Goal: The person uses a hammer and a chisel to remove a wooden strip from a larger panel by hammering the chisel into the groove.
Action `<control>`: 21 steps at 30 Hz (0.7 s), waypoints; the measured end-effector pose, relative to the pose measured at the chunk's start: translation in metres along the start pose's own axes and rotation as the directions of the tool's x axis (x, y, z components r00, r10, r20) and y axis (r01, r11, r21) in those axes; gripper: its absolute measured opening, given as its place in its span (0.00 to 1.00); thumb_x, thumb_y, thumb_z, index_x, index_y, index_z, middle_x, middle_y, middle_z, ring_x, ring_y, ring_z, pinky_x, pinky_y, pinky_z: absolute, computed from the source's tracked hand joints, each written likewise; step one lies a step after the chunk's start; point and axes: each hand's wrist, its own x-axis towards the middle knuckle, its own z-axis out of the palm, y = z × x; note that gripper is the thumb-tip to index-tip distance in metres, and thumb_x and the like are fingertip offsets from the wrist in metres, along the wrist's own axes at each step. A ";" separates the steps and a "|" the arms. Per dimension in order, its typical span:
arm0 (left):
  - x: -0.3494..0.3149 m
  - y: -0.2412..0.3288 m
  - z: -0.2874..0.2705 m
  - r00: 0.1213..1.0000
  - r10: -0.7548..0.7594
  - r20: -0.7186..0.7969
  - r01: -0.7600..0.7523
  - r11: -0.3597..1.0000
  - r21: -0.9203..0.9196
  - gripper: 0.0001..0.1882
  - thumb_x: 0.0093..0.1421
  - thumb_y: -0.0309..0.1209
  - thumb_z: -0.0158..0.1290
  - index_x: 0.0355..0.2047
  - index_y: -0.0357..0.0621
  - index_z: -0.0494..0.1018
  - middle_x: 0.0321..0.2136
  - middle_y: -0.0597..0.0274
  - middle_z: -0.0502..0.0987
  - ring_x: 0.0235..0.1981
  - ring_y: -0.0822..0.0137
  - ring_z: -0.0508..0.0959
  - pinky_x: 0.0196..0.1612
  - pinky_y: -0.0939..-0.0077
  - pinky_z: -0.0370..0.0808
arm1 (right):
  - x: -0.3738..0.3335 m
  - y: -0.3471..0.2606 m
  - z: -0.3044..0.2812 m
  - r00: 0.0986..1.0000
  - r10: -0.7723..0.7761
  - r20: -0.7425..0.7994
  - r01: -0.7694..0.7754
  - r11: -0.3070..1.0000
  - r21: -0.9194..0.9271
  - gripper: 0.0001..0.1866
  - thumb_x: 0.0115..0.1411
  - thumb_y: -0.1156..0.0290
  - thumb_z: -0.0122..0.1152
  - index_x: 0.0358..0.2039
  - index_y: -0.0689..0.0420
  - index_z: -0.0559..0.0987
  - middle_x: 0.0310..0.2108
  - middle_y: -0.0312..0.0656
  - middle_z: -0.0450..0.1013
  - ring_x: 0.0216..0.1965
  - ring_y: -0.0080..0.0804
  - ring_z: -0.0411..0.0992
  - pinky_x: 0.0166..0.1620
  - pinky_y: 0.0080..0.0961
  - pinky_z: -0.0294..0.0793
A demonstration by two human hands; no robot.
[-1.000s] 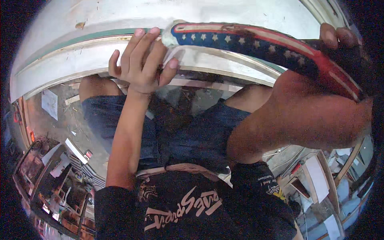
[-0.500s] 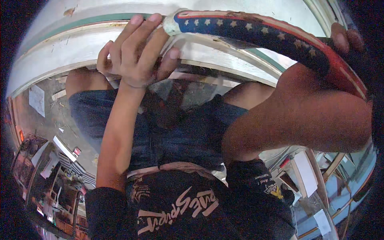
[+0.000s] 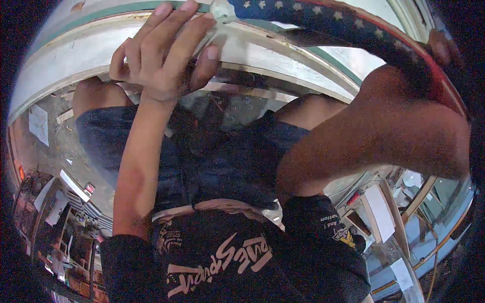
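Head view, looking down over my own torso and lap. My left hand (image 3: 161,60) lies at the upper left with its fingers (image 3: 174,38) stretched forward and flat over the white end of the star-patterned strip (image 3: 323,22). The thumb sits lower, curled against the pale edge of the bench (image 3: 65,60). This grip is loose and mostly open: the fingers press rather than wrap, and the strip's near end lies just beyond their tips, touching them.

From that point the strip, dark blue with white stars and a red border, arcs away to the right along the upper rim of the view. It ends at my right hand (image 3: 444,50), seen only as fingertips at the far upper right. Those fingertips curl over the strip's outer edge, so the right grip appears closed on it. The palm is hidden by my right forearm (image 3: 384,136), which fills the middle right of the view.

Below both grips the bench edge curves across as a white band with a green line. Beneath it, nearer my body, are my knees in dark denim shorts (image 3: 222,161) and a black printed shirt (image 3: 232,257). The floor (image 3: 45,146), scattered with scraps, shows to the lower left of the left grip.
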 end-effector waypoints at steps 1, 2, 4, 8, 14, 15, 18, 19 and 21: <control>0.003 0.000 -0.003 1.000 0.002 -0.001 -0.002 1.000 0.002 0.19 0.56 0.43 0.61 0.43 0.46 0.77 0.47 0.54 0.78 0.51 0.51 0.76 0.52 0.59 0.67 | 0.001 0.000 0.000 1.000 -0.021 -0.003 0.021 1.000 0.011 0.06 0.49 0.80 0.65 0.28 0.66 0.77 0.27 0.41 0.76 0.24 0.28 0.74 0.32 0.22 0.77; 0.006 0.001 -0.006 0.999 0.005 0.041 -0.006 1.000 0.021 0.20 0.54 0.43 0.62 0.43 0.46 0.77 0.48 0.53 0.78 0.50 0.51 0.76 0.52 0.59 0.68 | 0.000 -0.002 0.002 1.000 -0.021 -0.006 0.021 1.000 0.011 0.06 0.49 0.80 0.65 0.28 0.66 0.77 0.27 0.41 0.76 0.24 0.28 0.74 0.32 0.22 0.77; 0.013 0.007 -0.013 0.997 0.009 0.075 -0.012 0.999 0.040 0.21 0.52 0.43 0.63 0.42 0.46 0.78 0.48 0.53 0.78 0.50 0.51 0.76 0.53 0.59 0.68 | -0.003 -0.017 0.008 0.835 0.545 -0.079 -0.415 0.717 0.559 0.09 0.54 0.73 0.62 0.29 0.66 0.74 0.27 0.43 0.75 0.26 0.30 0.74 0.31 0.24 0.77; 0.042 0.032 -0.020 0.994 -0.108 0.032 0.111 0.989 -0.101 0.20 0.48 0.42 0.67 0.39 0.46 0.79 0.45 0.54 0.79 0.47 0.52 0.77 0.53 0.58 0.68 | 0.012 -0.028 0.010 0.649 0.740 0.177 -0.296 0.032 0.955 0.21 0.66 0.56 0.45 0.37 0.65 0.68 0.29 0.47 0.69 0.26 0.31 0.70 0.27 0.22 0.75; 0.045 0.040 -0.021 0.973 -0.225 -0.052 0.207 0.949 -0.237 0.18 0.48 0.44 0.66 0.36 0.48 0.82 0.37 0.59 0.77 0.46 0.59 0.75 0.54 0.60 0.61 | 0.021 -0.058 0.012 0.493 0.856 -0.159 -0.415 0.392 0.821 0.31 0.67 0.41 0.46 0.42 0.63 0.62 0.31 0.46 0.69 0.22 0.30 0.67 0.22 0.19 0.69; 0.042 0.045 -0.020 0.974 -0.216 -0.070 0.195 0.953 -0.232 0.18 0.48 0.44 0.66 0.36 0.48 0.82 0.37 0.59 0.77 0.46 0.59 0.75 0.54 0.60 0.61 | 0.027 -0.067 0.008 0.454 0.887 -0.081 -0.379 0.275 0.884 0.29 0.68 0.44 0.49 0.43 0.63 0.61 0.30 0.47 0.69 0.22 0.30 0.67 0.21 0.20 0.69; 0.045 0.072 -0.026 0.937 -0.333 0.108 0.349 0.910 -0.226 0.23 0.54 0.46 0.62 0.48 0.52 0.80 0.42 0.54 0.75 0.56 0.54 0.67 0.56 0.55 0.57 | 0.030 -0.067 0.005 0.411 0.911 -0.023 -0.360 0.185 0.915 0.27 0.68 0.47 0.52 0.44 0.62 0.60 0.30 0.47 0.69 0.22 0.30 0.67 0.20 0.20 0.68; 0.046 0.076 -0.025 0.939 -0.313 0.142 0.337 0.919 -0.205 0.25 0.56 0.46 0.59 0.52 0.51 0.78 0.45 0.51 0.76 0.56 0.51 0.68 0.58 0.50 0.57 | 0.027 -0.066 0.009 0.393 0.919 -0.037 -0.391 0.204 0.897 0.27 0.67 0.47 0.52 0.44 0.60 0.60 0.30 0.47 0.69 0.22 0.30 0.67 0.20 0.19 0.67; 0.052 0.082 -0.028 0.946 -0.241 0.215 0.297 0.912 -0.283 0.21 0.58 0.42 0.58 0.50 0.49 0.78 0.45 0.49 0.77 0.54 0.50 0.72 0.59 0.48 0.59 | 0.012 -0.053 0.011 0.450 0.892 0.049 -0.354 0.128 0.926 0.27 0.67 0.47 0.52 0.44 0.60 0.60 0.31 0.48 0.70 0.22 0.30 0.68 0.19 0.19 0.66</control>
